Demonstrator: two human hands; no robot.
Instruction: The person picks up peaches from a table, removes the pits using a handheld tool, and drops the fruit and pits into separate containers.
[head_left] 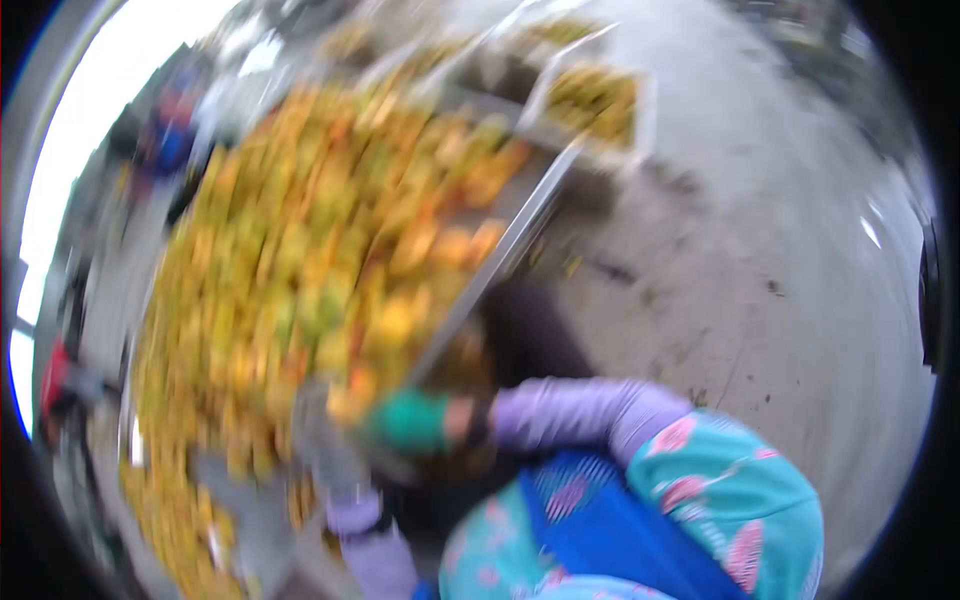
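Motion blur smears both of my hands at the near edge of a table with a pale metal rim. My right hand, in a green glove, is close to yellow-orange fruit spread thickly across the tabletop; the kind of fruit cannot be made out. Beside it, my left hand looks covered by a greyish glove and reaches towards the same fruit. The fingers of both hands are too smeared to show whether they hold anything. Lilac sleeves cover both forearms.
White crates of similar yellow pieces stand beyond the table's far end. Grey concrete floor with dark stains stretches to the right. A blurred person in blue is at the far left, with something red lower down.
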